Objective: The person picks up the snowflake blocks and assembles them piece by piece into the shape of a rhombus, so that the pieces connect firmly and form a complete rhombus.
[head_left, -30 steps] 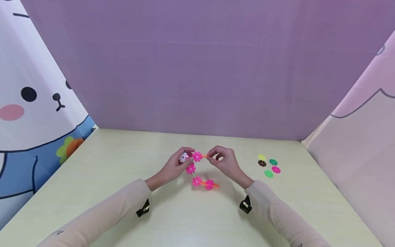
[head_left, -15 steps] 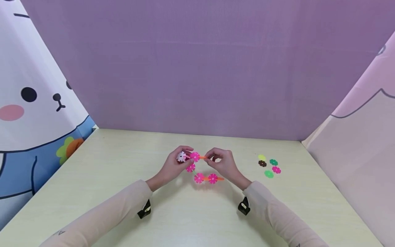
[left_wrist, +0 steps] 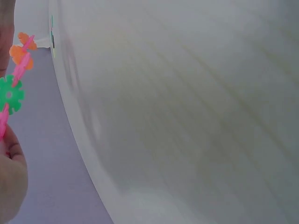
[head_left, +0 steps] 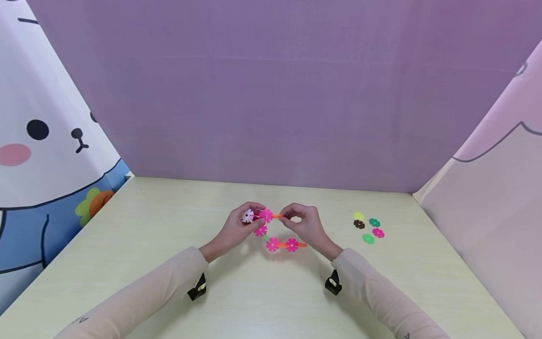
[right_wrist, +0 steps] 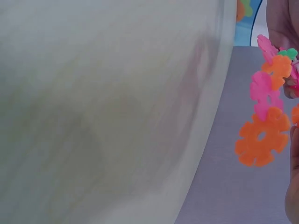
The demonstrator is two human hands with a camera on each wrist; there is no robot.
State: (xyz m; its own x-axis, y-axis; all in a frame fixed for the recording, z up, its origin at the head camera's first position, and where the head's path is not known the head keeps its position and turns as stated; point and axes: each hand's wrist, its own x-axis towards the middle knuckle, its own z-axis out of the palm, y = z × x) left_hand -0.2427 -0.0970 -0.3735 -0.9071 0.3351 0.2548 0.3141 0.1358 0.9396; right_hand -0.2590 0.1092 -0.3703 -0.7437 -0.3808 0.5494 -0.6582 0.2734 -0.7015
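Note:
Both hands hold a chain of interlocking plastic snowflake discs above the table. My left hand (head_left: 237, 231) grips its upper left part, by a white disc (head_left: 247, 216) with a dark centre and a pink disc (head_left: 266, 215). With thumb and fingertips, my right hand (head_left: 308, 228) pinches an orange disc (head_left: 276, 216), seen edge-on and joined to that pink one. A lower branch hangs below with more pink discs and an orange end disc (head_left: 302, 245). A green disc (left_wrist: 10, 94) links pink ones in the left wrist view. In the right wrist view, a large orange disc (right_wrist: 262, 140) ends the branch.
Several loose discs lie on the table to the right: yellow (head_left: 358, 216), brown (head_left: 359, 224), dark green (head_left: 374, 222), pink (head_left: 378, 233) and light green (head_left: 368, 238). A purple backdrop (head_left: 271, 94) stands behind the pale table (head_left: 169, 207), with printed cloth at both sides.
The held pink and orange discs have shifted slightly left, and the right hand has come a little left too. The lower branch has swung right and up, now lying level.

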